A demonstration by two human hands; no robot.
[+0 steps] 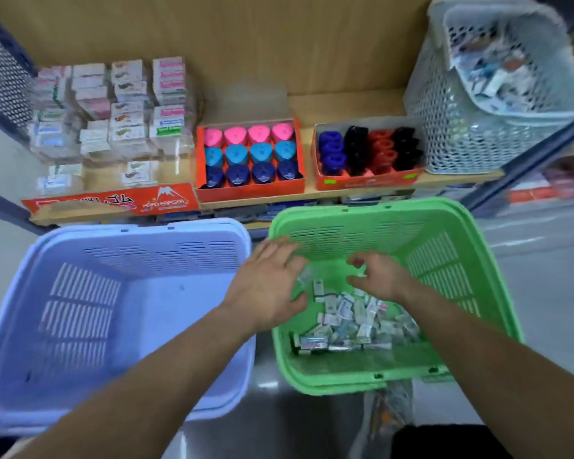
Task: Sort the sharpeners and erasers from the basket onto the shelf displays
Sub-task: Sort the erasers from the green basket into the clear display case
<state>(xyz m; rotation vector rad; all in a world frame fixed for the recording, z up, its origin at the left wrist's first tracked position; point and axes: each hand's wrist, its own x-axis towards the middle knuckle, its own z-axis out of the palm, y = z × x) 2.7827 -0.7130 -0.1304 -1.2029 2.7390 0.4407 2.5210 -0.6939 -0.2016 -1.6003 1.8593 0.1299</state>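
A green basket (444, 260) stands at the lower right with a heap of small wrapped erasers (352, 323) on its floor. Both hands reach into it. My left hand (269, 283) hovers over the basket's left side with fingers spread, holding nothing. My right hand (378, 276) hangs above the heap with fingers loosely curled and nothing visibly in them. On the wooden shelf (312, 107) sit stacked eraser packs (113, 111), an orange box of pink, blue and navy sharpeners (249, 154), and a second orange box of purple, black and red sharpeners (368, 150).
A lilac basket (80, 326) with nothing visible inside stands left of the green one. Grey perforated baskets (478, 94) holding mixed packets sit at the shelf's right end. An orange eraser display box (113, 202) lines the shelf's front left edge.
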